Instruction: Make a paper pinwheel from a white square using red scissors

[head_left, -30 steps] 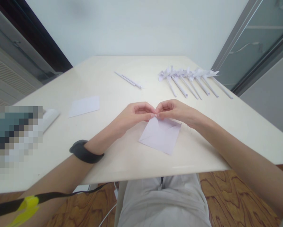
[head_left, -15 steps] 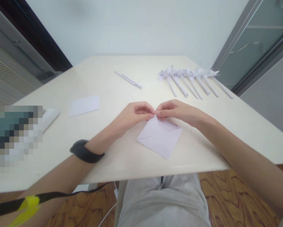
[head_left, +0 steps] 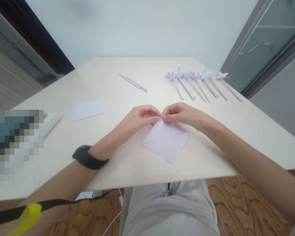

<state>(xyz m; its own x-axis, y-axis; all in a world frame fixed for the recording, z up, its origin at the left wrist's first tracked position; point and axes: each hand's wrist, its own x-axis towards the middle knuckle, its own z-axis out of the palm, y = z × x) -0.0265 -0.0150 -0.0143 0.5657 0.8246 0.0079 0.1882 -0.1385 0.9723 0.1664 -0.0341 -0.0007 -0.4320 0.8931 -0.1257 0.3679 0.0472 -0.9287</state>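
A square sheet of white paper [head_left: 170,142] lies near the table's front edge, one corner pointing toward me. Cuts or creases run inward from its left, right and far corners. At the far corner, my left hand [head_left: 139,118] pinches the paper between thumb and fingertips. My right hand [head_left: 183,114] pinches it just beside, so the fingertips of both hands meet. Those fingers hide the very tip of the corner. On my left wrist is a black band [head_left: 89,157].
Several paper pinwheels [head_left: 196,76] with rolled paper sticks lie in a row at the back right. Rolled paper sticks [head_left: 133,82] lie at the back middle. A blank paper sheet [head_left: 87,109] rests left, near a blurred-out object [head_left: 14,141] on the white table [head_left: 127,170].
Both hands keep their pinch on the far corner. The paper's near corner has shifted very slightly left and away from me; little else differs.
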